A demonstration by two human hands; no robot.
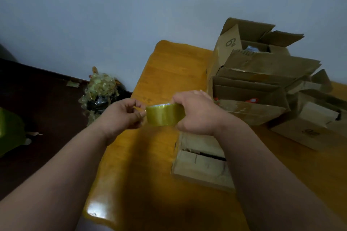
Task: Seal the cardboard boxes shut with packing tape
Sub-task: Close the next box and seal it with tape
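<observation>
**Above the yellow surface: tape end about to be pulled, with room to slip**

Nearest the viewer, two bare forearms reach forward over a glossy yellow surface (150,155). Below the right forearm a small cardboard box (201,163) lies flat, its top flaps closed but parted by a dark gap, with no tape visible across it.

Just beyond, the right hand (197,114) grips a roll of yellowish packing tape (163,114), fingers curled over its rim. The left hand (122,114) sits against the roll's other side, its fingers (131,108) pinched narrowly together, apparently on the loose end, though the end itself is too small to see.

Likely risks: the end may slip from the pinch and stick back onto the roll, or the strip may fold onto itself. The box's gap may stay open if the flaps are not pressed together first.

Farther back, a pile of open boxes (262,80) leans unevenly and could topple if bumped. On the floor lies crumpled used tape (99,86).
</observation>
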